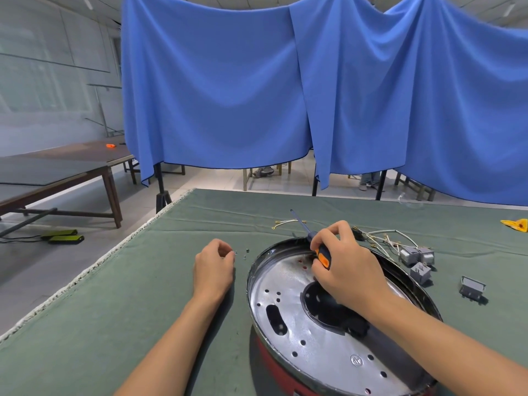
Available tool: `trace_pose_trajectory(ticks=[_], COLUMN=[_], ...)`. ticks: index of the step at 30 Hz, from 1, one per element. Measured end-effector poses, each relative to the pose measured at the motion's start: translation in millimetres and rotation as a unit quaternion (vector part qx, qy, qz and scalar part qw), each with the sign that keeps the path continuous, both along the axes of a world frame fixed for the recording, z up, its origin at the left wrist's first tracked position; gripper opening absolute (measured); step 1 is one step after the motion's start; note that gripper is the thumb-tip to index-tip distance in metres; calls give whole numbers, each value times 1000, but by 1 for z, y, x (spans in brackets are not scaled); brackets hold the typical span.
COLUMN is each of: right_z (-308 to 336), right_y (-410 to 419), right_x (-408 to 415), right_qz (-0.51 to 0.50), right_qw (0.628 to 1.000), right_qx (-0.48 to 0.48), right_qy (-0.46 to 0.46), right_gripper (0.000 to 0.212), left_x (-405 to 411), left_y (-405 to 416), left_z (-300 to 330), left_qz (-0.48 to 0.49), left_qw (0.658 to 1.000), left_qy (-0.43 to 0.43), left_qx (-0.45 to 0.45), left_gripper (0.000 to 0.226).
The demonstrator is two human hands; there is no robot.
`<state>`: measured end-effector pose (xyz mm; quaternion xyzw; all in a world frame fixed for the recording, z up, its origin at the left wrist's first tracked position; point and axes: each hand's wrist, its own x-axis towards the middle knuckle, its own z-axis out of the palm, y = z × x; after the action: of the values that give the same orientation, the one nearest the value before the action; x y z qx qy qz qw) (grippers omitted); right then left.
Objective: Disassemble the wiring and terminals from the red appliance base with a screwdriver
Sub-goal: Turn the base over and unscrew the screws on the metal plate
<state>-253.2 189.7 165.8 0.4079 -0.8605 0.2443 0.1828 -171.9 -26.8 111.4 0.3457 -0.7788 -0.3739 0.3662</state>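
Gripping the screwdriver (318, 247) by its orange-black handle, the right hand (344, 262) has its fingers curled round it above the red appliance base (285, 364), shaft angled up and away toward the far side of the green table cover (143, 281). Left hand (213, 268) rests on the cover just left of the base with fingers curled inward next to two small screws (241, 252); cannot tell whether it pinches anything. Base sits at the near right of the table with its metal plate (288, 310) facing up, and removed wiring (383, 237), short white leads (288, 222) and grey terminal blocks (417, 260) lie on the cover beyond and right of it.
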Motion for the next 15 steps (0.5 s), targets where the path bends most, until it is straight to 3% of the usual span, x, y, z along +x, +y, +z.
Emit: trace_pose_trajectory(ticks=[10, 15], right_z=[-2, 0], right_y=[-1, 0], right_x=[-3, -1], right_qz=[3, -1], right_qw=[1000, 1000], right_qx=[-4, -10], right_qy=[-2, -9], right_gripper=[14, 13], left_x=[-19, -14], left_y=[-15, -13], left_z=[-1, 0], left_qz=[81, 69], left_qw=[982, 985], left_qy=[-162, -154], left_qx=[-61, -36], left_gripper=[19, 32])
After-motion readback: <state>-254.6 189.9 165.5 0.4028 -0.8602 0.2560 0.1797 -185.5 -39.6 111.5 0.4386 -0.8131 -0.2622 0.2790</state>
